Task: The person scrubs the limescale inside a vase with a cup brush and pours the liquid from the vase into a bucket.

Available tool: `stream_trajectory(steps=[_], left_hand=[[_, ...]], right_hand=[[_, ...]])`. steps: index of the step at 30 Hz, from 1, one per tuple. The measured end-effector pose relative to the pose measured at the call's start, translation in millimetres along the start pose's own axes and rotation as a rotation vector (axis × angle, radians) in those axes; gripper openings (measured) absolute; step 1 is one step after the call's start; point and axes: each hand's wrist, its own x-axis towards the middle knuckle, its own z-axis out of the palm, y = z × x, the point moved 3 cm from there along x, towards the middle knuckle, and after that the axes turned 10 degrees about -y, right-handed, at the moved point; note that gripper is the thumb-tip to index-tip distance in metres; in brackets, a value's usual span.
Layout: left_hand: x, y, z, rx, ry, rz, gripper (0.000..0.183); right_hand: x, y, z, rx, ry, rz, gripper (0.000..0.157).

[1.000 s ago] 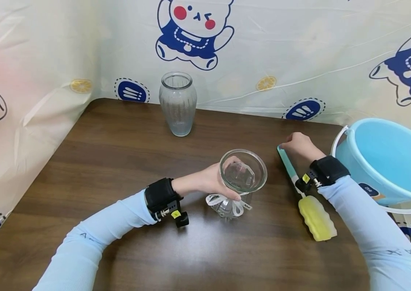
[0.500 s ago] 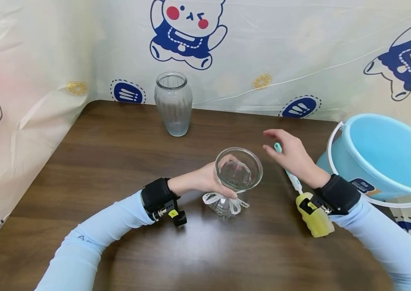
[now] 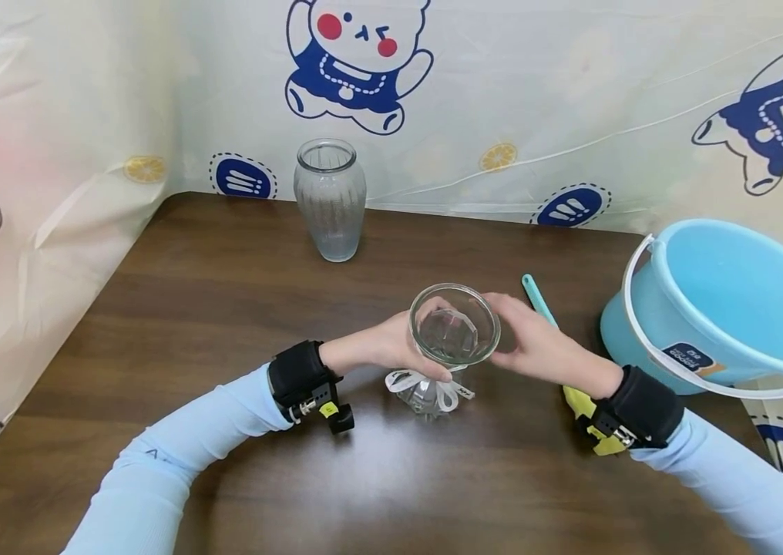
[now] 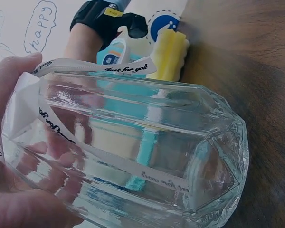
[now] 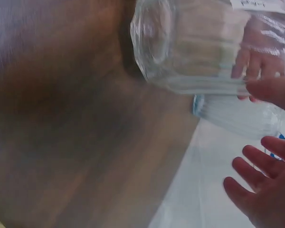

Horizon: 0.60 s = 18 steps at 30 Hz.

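Observation:
A clear glass vase [image 3: 455, 335] with a faceted base stands near the table's middle, a white ribbon [image 3: 403, 379] printed with black lettering tied in a bow round it. My left hand [image 3: 388, 341] grips the vase from the left, fingers behind and thumb in front. On the other side my right hand [image 3: 537, 343] has its fingertips right at the rim. In the right wrist view that hand's fingers [image 5: 249, 175] are spread apart, with the thumb overlapping the glass. Partly hidden behind the right arm lies a bottle brush with a teal handle [image 3: 536, 294] and yellow sponge head [image 3: 580, 402].
Another glass vase [image 3: 332, 208], ribbed, stands at the back of the brown wooden table [image 3: 239, 277]. On the right is a light blue bucket [image 3: 641, 324] with its white handle hanging at the front. A printed sheet [image 3: 558, 100] covers the wall behind.
My right hand has left the brush handle's end and moved left to the vase, leaving the brush lying on the table. The left hand keeps its grip on the vase.

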Motion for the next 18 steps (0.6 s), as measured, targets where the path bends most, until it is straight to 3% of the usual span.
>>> stream_trajectory(steps=[4,9,18], left_hand=[[0.3,-2.3,0.2,0.01,0.001,-0.004,0.067],[0.4,-2.4,0.7,0.02,-0.002,-0.008,0.067],[-2.0,-0.4,-0.3,0.02,0.012,-0.026,0.066]], right_hand=[[-1,-1,16.1,0.1,-0.089,-0.002,0.084],[2,-4,36.6,0.197,-0.14,-0.078,0.088],[11,-8,56.5,0.337,-0.054,-0.109,0.092]])
